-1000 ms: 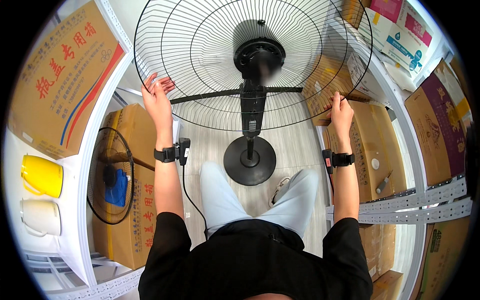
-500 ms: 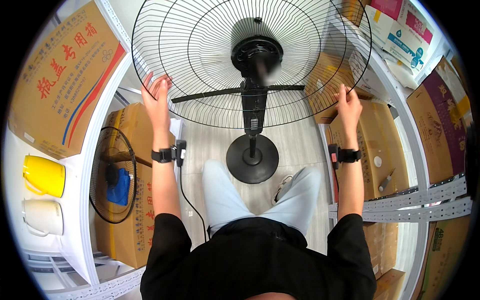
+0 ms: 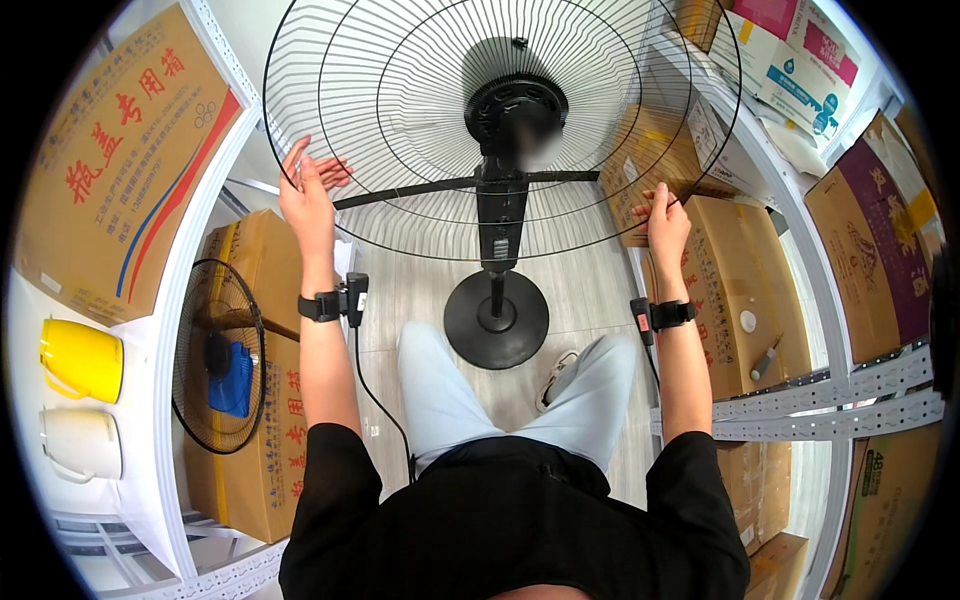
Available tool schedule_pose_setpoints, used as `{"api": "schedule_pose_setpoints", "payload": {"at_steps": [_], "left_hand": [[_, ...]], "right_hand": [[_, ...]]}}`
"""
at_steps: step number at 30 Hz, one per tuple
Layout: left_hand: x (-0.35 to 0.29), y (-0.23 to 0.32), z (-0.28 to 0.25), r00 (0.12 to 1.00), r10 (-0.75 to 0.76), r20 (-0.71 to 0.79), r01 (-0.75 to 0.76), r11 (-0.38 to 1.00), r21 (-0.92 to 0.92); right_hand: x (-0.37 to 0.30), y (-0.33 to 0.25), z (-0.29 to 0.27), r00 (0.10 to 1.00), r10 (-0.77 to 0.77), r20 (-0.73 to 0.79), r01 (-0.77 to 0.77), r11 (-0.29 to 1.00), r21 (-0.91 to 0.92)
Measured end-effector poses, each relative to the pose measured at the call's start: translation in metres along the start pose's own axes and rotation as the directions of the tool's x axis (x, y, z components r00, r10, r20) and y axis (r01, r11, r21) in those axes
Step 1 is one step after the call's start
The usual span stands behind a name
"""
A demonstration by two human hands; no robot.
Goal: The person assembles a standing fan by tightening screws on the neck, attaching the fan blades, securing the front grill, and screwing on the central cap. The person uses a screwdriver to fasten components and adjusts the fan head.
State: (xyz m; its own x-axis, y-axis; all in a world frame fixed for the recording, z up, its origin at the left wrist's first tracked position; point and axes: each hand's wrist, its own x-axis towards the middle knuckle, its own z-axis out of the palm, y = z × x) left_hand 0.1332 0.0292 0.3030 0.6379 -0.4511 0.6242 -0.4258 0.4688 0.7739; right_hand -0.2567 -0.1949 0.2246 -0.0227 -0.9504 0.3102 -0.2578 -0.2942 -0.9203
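A wide round black wire fan guard (image 3: 400,130) tilts in front of me, its near rim toward me. My left hand (image 3: 308,195) grips the rim on the left, some fingers reaching among the wires. On the right rim, my right hand (image 3: 667,228) is closed with bent fingers. Behind the wires stands the black fan motor (image 3: 515,110), partly blurred, on an upright post (image 3: 502,215) with a round base (image 3: 497,320). No blades show on it. Each wrist wears a black strap with a small device.
Shelving flanks both sides. At left are a large carton (image 3: 125,170), a yellow pitcher (image 3: 85,360), a white pitcher (image 3: 80,445) and a second, smaller fan guard (image 3: 262,390) against a carton. At right, a carton (image 3: 745,290) bears a utility knife (image 3: 766,358). A cable (image 3: 385,412) hangs beside my left leg.
My right hand has slid inward and slightly down along the right rim, its fingers more curled. The left hand stays at the left rim, with fingers shifted further among the wires.
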Motion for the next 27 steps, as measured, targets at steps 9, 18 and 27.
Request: {"api": "schedule_pose_setpoints", "payload": {"at_steps": [9,18,27], "left_hand": [[0.004,0.005,-0.001,0.999,-0.019,0.037,0.02,1.0,-0.005],[-0.047,-0.043,0.0,0.962,-0.271,0.014,0.262,0.914,-0.309],[-0.002,-0.024,0.008,0.98,-0.179,0.088,0.189,0.975,-0.12]], "right_hand": [[-0.003,0.01,0.003,0.996,0.085,-0.003,-0.084,0.988,0.127],[0.009,-0.029,-0.018,0.98,-0.172,-0.1,0.169,0.985,-0.044],[-0.005,0.017,-0.005,0.994,-0.024,-0.108,0.033,0.996,0.082]]}}
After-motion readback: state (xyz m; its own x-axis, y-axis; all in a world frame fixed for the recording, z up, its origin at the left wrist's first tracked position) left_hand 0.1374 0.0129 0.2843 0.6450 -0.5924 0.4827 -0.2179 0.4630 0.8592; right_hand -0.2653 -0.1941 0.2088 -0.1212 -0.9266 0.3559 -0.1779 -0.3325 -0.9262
